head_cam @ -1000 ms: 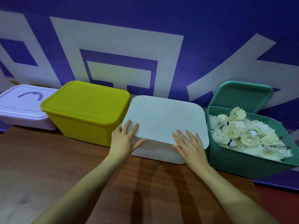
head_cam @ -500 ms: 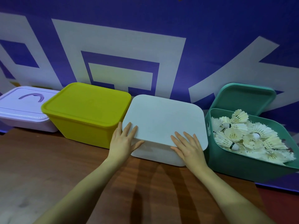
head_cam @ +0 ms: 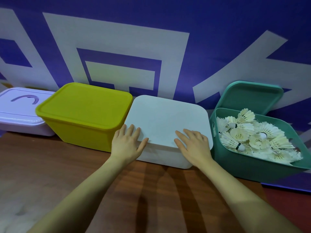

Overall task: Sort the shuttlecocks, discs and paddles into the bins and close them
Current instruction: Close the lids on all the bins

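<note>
- head view: four bins stand in a row on a brown wooden table (head_cam: pixel 50 174), against a purple and grey patterned backdrop (head_cam: pixel 151 31).
- left hand (head_cam: pixel 126 145): palm down on the near left corner of the white lid (head_cam: pixel 166 118). fingers spread flat, thumb out to the side along the lid's front edge. nothing gripped; the hand lies flat on the lid.
- right hand (head_cam: pixel 193 147): palm down on the near right part of the same lid, fingers spread and flat, nothing held.
- white lid sits on the white bin (head_cam: pixel 165 155); the lid covers the whole top, contents hidden.
- yellow bin (head_cam: pixel 82 132), just left of the white bin, has its yellow lid (head_cam: pixel 84 105) on. the two bins look to be touching at the rims, cannot tell for sure.
- lilac box (head_cam: pixel 21 125) at far left, lid on, with a curved handle recess in its top. it stands beside the yellow bin.
- green bin (head_cam: pixel 252 167) at far right, just beside the white bin, open. its green lid (head_cam: pixel 254 98) leans upright behind it against the backdrop.
- shuttlecocks (head_cam: pixel 249 137): a loose pile of pale feather ones fills the green bin, lying at all angles; some show white cork tips with a dark band.
- discs and paddles: none in sight.
- both forearms reach in from the bottom edge, bare, and cast shadows on the table.
</note>
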`<state>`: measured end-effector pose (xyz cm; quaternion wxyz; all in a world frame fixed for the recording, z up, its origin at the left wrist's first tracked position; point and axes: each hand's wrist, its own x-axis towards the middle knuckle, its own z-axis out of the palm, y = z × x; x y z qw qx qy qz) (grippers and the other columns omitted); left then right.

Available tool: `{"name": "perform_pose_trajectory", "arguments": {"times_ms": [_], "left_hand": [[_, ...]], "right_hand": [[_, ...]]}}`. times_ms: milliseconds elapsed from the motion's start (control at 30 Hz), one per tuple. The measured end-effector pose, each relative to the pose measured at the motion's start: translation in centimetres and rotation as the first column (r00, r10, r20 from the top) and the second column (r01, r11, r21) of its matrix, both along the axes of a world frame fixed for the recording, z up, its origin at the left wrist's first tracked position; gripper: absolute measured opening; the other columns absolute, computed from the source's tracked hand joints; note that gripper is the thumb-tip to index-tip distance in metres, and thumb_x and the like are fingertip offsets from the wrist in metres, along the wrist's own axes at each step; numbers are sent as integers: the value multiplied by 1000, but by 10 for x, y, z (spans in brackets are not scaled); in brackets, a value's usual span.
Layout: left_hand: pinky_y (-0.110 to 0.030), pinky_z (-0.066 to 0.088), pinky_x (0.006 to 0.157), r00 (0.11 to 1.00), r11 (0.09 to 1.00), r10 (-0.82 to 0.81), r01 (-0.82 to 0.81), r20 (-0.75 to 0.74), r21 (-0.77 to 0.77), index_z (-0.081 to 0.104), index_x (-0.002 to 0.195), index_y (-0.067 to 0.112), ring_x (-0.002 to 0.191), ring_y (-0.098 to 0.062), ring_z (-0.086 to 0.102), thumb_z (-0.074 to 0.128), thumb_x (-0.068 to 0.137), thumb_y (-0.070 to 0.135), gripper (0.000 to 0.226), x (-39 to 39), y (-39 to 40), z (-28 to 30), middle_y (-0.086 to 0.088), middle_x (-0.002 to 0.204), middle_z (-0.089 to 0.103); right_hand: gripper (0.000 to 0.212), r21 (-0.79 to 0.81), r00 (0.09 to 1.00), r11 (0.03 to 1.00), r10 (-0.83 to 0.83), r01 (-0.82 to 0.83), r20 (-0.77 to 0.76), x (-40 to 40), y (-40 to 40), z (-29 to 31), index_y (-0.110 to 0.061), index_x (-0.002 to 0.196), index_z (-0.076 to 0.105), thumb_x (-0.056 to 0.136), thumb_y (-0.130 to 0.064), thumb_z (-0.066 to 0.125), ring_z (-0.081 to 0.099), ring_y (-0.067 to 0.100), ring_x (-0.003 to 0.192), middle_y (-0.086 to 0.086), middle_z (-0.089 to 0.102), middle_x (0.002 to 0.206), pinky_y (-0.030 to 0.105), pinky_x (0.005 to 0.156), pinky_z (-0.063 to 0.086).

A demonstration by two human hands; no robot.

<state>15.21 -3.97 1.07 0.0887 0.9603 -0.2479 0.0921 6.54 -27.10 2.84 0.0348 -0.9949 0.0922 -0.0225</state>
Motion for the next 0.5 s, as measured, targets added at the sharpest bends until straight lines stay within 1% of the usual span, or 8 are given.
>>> {"name": "perform_pose_trajectory", "arguments": {"times_ms": [67, 100, 133, 200, 267, 367, 500], "left_hand": [[-44, 41, 94, 1000, 1000, 0, 1, -12, 30, 59, 122, 13, 120, -36, 50, 14, 88, 61, 74, 9, -2, 4, -12, 126, 59], [-44, 34, 100, 1000, 998, -6, 7, -15, 58, 54, 128, 15, 126, -31, 45, 9, 87, 61, 76, 16, -5, 7, -10, 132, 54], [-44, 27, 105, 1000, 996, -10, 12, -16, 84, 48, 132, 17, 130, -27, 39, 6, 87, 61, 76, 24, -8, 9, -8, 137, 49], [-45, 13, 111, 1000, 993, -5, 8, -26, 120, 37, 140, 21, 138, -24, 26, 12, 92, 59, 66, 43, -16, 13, -5, 146, 37], [-46, 6, 114, 998, 989, -1, 11, -65, 148, 29, 145, 22, 142, -24, 18, 17, 95, 57, 62, 64, -24, 17, -5, 152, 27], [-45, 3, 115, 996, 982, -20, 36, -86, 188, 22, 147, 21, 143, -23, 15, 16, 95, 56, 63, 92, -30, 20, -6, 155, 21], [-44, 3, 116, 994, 967, -61, 83, -95, 242, 19, 148, 21, 143, -23, 13, 15, 94, 58, 65, 126, -30, 22, -5, 156, 18]], "right_hand": [[54, -26, 1000, 1000, 5, -5, -12, 9, -2, 4, -42, 143, 28, 94, -60, 11, 29, 23, 131, -6, 32, 148, 38, 103, 22], [50, -14, 1000, 1000, 6, -6, -15, 14, -1, 5, -42, 143, 28, 96, -56, 16, 29, 23, 130, -6, 32, 147, 37, 102, 21], [49, 9, 1000, 1000, 5, -5, -19, 19, 0, 6, -41, 143, 28, 97, -54, 19, 27, 23, 131, -4, 31, 148, 36, 104, 20], [50, 50, 999, 999, 6, -3, -48, 31, 3, 8, -40, 144, 25, 97, -53, 20, 22, 24, 135, -2, 25, 152, 37, 108, 15], [51, 76, 996, 997, 6, 1, -91, 47, 7, 9, -39, 146, 21, 97, -54, 18, 14, 23, 141, -3, 16, 156, 39, 113, 8], [52, 125, 993, 992, 8, 7, -114, 75, 15, 8, -38, 147, 16, 97, -54, 19, 6, 22, 144, -4, 8, 158, 41, 115, 2], [53, 141, 994, 990, 6, 10, -108, 112, 21, 7, -37, 148, 14, 98, -52, 20, 1, 20, 145, -6, 4, 158, 41, 116, 0]]}}
